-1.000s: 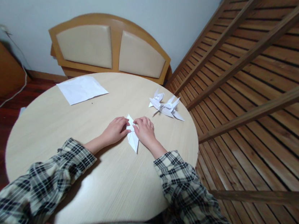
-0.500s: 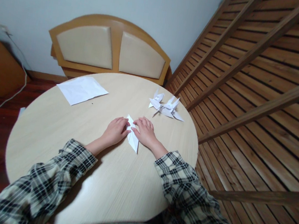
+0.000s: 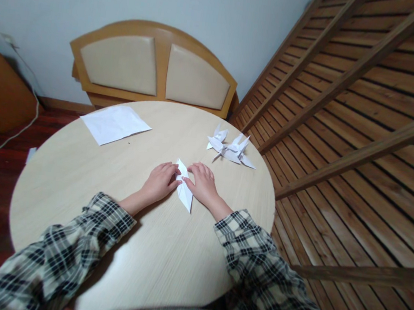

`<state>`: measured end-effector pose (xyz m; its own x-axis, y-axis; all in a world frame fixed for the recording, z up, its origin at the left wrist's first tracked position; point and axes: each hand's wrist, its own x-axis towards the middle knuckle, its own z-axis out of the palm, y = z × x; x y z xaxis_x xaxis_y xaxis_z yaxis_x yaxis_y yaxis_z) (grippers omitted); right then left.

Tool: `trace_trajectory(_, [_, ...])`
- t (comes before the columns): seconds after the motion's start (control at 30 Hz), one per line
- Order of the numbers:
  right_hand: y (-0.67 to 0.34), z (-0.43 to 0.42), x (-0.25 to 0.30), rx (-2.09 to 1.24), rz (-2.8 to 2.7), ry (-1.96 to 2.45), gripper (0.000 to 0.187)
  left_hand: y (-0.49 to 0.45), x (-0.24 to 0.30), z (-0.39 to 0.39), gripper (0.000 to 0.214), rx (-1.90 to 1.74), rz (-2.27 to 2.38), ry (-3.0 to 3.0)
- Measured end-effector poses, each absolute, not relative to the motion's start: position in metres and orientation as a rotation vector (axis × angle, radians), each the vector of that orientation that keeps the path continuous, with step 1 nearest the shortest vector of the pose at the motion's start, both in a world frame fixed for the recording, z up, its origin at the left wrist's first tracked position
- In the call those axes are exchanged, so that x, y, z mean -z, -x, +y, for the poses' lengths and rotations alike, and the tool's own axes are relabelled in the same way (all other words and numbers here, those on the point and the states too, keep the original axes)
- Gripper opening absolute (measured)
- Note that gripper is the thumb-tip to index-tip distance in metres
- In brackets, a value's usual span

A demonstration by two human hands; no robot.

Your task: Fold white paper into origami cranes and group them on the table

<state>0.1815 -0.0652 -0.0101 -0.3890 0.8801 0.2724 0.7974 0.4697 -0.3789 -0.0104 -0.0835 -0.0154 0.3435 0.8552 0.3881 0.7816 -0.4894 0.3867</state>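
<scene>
A narrow, diamond-shaped piece of folded white paper [image 3: 186, 196] lies on the round pale wooden table [image 3: 140, 267], one point toward me and the other away. My left hand [image 3: 161, 181] grips its left edge with curled fingers and thumb. On the other side, my right hand [image 3: 203, 182] has its fingers bent around the right edge, and its thumb presses on the paper near the middle. The two thumbs are close together. Both hands partly cover the paper's centre.
Several folded white paper cranes [image 3: 232, 148] stand grouped at the table's far right. A flat white sheet [image 3: 115, 124] lies at the far left, with a tiny dark speck near it. Behind the table is a padded headboard [image 3: 154, 63]; a slatted wooden partition [image 3: 366, 119] rises on the right.
The whole view has shifted very slightly. My hands stay on the folded paper, with only a tiny movement of the right thumb.
</scene>
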Motion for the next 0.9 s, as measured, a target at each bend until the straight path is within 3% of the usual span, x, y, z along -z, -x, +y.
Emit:
trace_trajectory(0.17, [-0.1827, -0.0639, 0.0073, -0.253, -2.228, 1.412, 0.018, 0.0098, 0.0145, -0.0876, 0.013, -0.882, 1.524, -2.503])
trace_trajectory(0.9, [-0.1805, -0.0659, 0.0038, -0.585, -2.239, 1.112, 0.034, 0.0148, 0.0071, -0.0927, 0.016, -0.800, 1.616, -2.538])
